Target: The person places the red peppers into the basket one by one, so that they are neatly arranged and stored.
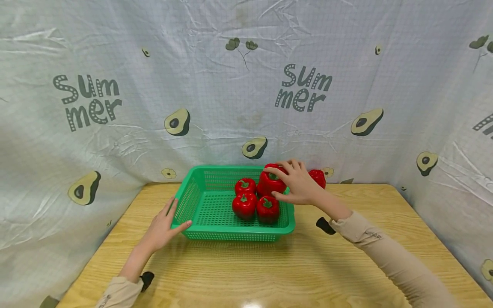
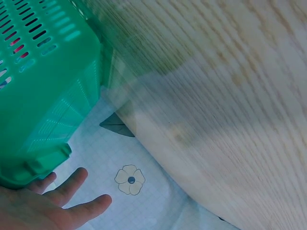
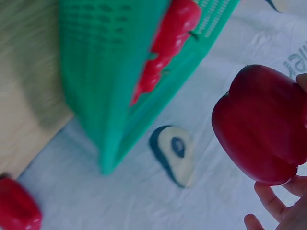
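A green plastic basket [image 1: 240, 229] stands on the wooden table, with several red bell peppers in its right half, among them one at the front [image 1: 244, 207]. My right hand [image 1: 298, 183] grips another red bell pepper [image 3: 264, 124] above the basket's back right corner; in the right wrist view it hangs higher than the rim. My left hand [image 1: 159, 229] rests on the basket's left front corner, fingers along the outer side and thumb over the rim. The left wrist view shows those fingers spread beside the green wall.
One more red bell pepper [image 1: 318, 177] lies on the table behind my right wrist, outside the basket. A pale printed curtain [image 1: 215, 85] hangs behind the table [image 1: 239, 273]. Black straps [image 1: 325, 225] are at both wrists.
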The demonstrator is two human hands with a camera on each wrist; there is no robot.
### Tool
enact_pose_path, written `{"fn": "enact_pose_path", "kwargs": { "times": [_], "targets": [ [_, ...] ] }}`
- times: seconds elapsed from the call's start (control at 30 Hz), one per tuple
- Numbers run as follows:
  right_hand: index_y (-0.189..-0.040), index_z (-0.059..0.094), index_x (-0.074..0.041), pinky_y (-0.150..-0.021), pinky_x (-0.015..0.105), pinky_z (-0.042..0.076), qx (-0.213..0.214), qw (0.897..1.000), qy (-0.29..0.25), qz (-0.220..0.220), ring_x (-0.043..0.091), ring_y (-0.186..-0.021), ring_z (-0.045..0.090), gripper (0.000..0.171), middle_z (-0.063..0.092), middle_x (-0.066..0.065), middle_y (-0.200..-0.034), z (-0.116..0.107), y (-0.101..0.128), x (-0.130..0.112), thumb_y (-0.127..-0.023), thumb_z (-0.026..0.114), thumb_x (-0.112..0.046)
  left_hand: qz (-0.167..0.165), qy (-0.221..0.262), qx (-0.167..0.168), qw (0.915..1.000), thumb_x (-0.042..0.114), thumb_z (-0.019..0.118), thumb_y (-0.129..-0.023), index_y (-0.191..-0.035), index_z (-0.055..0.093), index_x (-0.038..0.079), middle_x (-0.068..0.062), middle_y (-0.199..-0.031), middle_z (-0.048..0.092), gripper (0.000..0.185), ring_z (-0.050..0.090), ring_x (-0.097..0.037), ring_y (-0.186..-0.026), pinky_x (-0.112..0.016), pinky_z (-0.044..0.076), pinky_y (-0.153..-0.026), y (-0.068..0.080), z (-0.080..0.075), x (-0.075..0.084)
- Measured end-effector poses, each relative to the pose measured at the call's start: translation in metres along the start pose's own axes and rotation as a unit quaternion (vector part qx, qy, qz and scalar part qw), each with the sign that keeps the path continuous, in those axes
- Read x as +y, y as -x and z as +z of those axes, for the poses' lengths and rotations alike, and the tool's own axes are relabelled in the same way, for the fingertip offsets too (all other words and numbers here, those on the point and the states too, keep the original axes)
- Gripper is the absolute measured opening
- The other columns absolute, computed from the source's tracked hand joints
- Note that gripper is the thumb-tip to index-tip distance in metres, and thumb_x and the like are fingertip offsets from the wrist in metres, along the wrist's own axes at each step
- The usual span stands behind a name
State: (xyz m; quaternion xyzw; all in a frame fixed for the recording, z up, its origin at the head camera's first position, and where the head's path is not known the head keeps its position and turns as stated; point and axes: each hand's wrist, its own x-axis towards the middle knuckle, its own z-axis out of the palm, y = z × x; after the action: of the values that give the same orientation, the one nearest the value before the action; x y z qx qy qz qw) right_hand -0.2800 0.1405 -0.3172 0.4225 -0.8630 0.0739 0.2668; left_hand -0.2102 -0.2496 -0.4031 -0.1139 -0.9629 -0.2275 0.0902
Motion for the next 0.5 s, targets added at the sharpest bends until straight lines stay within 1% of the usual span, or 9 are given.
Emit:
{"fn": "enact_pose_path", "kwargs": {
  "times": [0.17, 0.27, 0.5],
  "targets": [
    [-0.129, 0.043, -0.023, -0.079, 0.046, 0.031, 0.002, 1.000, -0.009, -0.018, 0.027, -0.098, 0.039, 0.057, 0.046, 0.008, -0.124, 0.004, -0.023, -0.013, -0.078, 0.060, -0.041, -0.002, 0.000, 0.001, 1.0000, 0.048, 0.052, -0.085, -0.141, 0.012, -0.007, -0.026, -0.147, 0.009, 0.088, 0.021, -0.051, -0.127, -0.065, 0.022, -0.096, -0.001, 0.001, -0.001],
    [-0.130, 0.043, -0.024, -0.077, 0.044, 0.031, -0.002, 1.000, -0.014, -0.019, 0.025, -0.098, 0.038, 0.057, 0.046, 0.008, -0.125, 0.009, -0.035, -0.019, -0.078, 0.060, -0.041, -0.002, 0.000, 0.001, 1.0000, 0.048, 0.051, -0.085, -0.141, 0.012, -0.006, -0.025, -0.147, 0.009, 0.087, 0.021, -0.051, -0.127, -0.066, 0.023, -0.096, -0.001, 0.001, -0.001],
    [-0.131, 0.040, -0.028, -0.078, 0.042, 0.029, -0.034, 0.999, -0.018, -0.009, 0.025, -0.100, 0.034, 0.056, 0.043, 0.008, -0.129, 0.029, -0.057, -0.028, -0.080, 0.057, -0.043, -0.004, 0.005, 0.000, 1.0000, 0.048, 0.051, -0.085, -0.141, 0.012, -0.006, -0.025, -0.148, 0.008, 0.087, 0.020, -0.051, -0.128, -0.065, 0.023, -0.097, 0.000, 0.001, -0.001]
  ]
}}
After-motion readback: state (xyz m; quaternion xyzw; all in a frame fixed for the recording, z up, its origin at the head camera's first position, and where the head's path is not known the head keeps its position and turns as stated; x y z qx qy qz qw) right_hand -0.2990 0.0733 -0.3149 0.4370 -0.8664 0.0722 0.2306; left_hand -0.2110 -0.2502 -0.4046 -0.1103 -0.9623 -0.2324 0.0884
